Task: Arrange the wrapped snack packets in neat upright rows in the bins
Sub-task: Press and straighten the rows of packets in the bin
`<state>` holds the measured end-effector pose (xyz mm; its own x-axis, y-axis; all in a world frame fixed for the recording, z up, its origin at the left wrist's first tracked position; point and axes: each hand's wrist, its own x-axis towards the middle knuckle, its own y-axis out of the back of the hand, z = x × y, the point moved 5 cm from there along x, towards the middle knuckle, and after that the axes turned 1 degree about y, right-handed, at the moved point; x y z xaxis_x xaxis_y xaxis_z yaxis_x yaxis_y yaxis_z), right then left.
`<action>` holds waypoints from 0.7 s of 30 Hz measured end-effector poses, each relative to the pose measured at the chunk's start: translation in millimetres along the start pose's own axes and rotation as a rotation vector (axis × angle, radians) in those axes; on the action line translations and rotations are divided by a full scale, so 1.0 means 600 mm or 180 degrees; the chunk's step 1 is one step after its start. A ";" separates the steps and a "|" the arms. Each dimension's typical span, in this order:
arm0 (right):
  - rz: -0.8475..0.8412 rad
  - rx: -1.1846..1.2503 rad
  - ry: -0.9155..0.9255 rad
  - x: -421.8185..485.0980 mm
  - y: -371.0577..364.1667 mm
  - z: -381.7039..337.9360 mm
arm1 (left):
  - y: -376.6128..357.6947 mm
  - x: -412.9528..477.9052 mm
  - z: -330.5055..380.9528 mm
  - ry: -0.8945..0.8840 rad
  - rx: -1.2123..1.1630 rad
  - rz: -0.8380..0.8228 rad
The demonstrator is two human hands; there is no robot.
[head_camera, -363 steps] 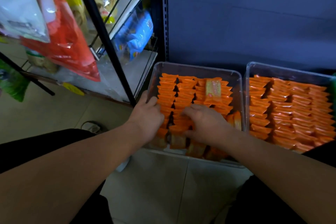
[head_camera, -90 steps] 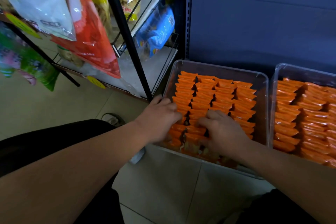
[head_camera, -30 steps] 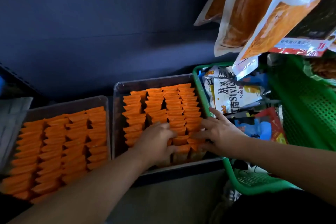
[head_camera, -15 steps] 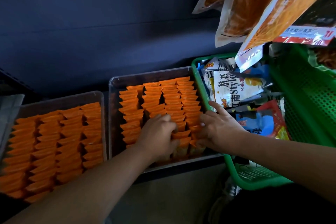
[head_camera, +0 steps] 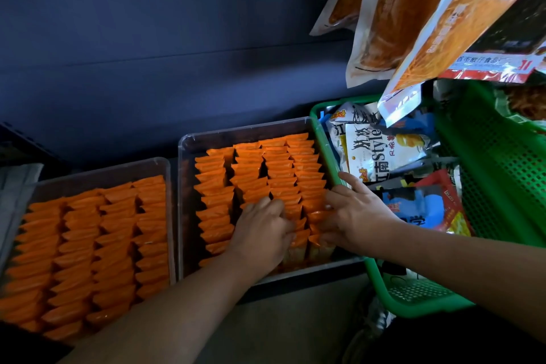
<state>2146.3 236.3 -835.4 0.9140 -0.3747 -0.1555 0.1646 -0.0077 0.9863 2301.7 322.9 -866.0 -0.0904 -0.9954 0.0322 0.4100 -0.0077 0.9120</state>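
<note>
Two clear plastic bins stand side by side, both packed with orange snack packets in upright rows. The right bin holds several rows of orange packets. My left hand lies on its middle rows near the front, fingers curled down onto the packet tops. At the bin's right edge my right hand presses its fingers against the rightmost row. The left bin is full of orange packets and neither hand touches it.
A green perforated basket with mixed snack bags sits against the right bin. Large hanging snack bags overhang it at upper right. A dark blue panel runs behind the bins. Grey floor lies in front.
Earlier both hands worked in the other bin; the view has swung right. Over the last second both hands stay on the right bin's front packets, the left shifting slightly toward the middle rows.
</note>
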 end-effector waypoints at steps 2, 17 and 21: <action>-0.0143 -0.0107 -0.0067 0.005 -0.004 0.000 | 0.006 -0.002 -0.004 0.0008 -0.0194 0.0091; -0.0565 0.0143 -0.0389 0.011 0.021 -0.001 | 0.044 -0.029 -0.023 0.0170 -0.0452 0.0012; -0.0648 0.0490 -0.0647 0.005 0.040 0.001 | 0.052 -0.037 -0.016 0.0235 -0.0423 -0.0123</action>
<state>2152.6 234.6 -812.1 0.7728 -0.5284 -0.3517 0.2644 -0.2358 0.9352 2325.4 344.0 -842.4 -0.0437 -0.9984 -0.0364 0.5246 -0.0540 0.8496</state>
